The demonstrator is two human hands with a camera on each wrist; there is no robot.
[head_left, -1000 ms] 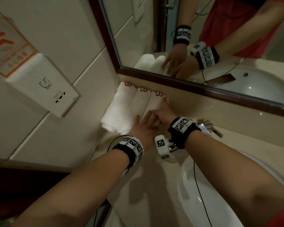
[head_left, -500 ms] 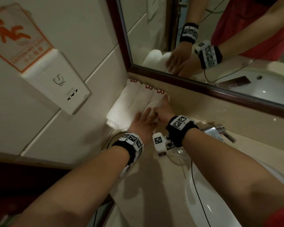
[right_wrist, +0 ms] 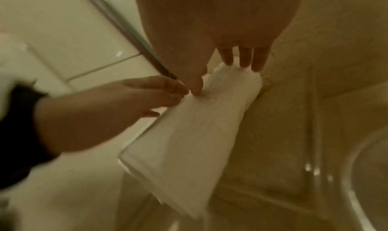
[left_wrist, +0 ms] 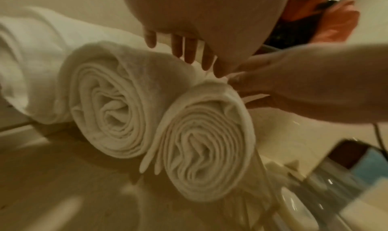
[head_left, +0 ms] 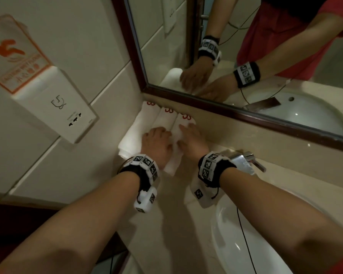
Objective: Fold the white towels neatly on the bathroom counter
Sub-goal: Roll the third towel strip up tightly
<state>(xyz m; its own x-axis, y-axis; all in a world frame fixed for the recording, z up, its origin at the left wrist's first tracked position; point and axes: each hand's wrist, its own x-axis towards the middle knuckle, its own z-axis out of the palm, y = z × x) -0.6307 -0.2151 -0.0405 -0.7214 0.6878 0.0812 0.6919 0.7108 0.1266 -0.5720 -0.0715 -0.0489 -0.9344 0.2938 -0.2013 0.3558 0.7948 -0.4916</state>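
White towels (head_left: 147,125), three rolls side by side in the counter's (head_left: 275,167) back left corner, long axes running from the mirror (head_left: 246,107) toward the person. Left hand (head_left: 156,143) lies flat on the middle roll, right hand (head_left: 190,139) flat on the right roll; both open-fingered, gripping nothing.

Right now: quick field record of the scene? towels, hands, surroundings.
towels: three rolled white cotton towels with red embroidery, side by side against the backsplash, in the corner
surface: beige stone bathroom counter
left hand: fingers straight, resting on the middle roll
right hand: fingers straight, pressing the roll nearest the tap
roll ends: spiral layers visible in left wrist view, two rolls touching
nearby: chrome tap, white basin, dark-framed mirror, white wall socket box
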